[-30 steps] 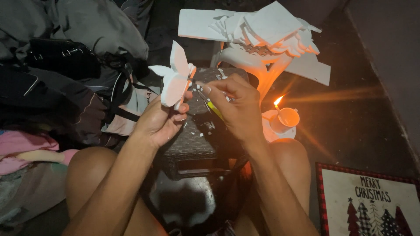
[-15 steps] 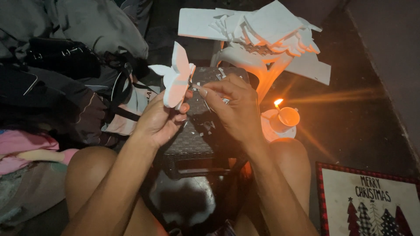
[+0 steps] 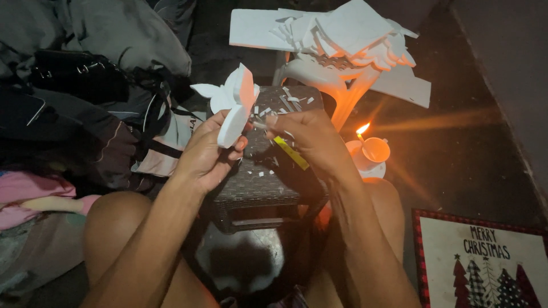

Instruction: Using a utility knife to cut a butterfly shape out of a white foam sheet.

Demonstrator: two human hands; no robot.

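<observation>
Left hand [image 3: 208,157] fingers clamp white foam cutout [image 3: 234,105], upright; right hand [image 3: 305,137] pinches yellow-handled cutter [image 3: 291,153], tip just beside cutout's right edge.

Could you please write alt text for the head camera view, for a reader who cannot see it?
Seen from above, the left hand holds a white foam cutout while the right hand works at its edge with a yellow-handled tool. White scraps litter a dark woven stool; a lit candle burns nearby, under a pile of white foam pieces.
</observation>
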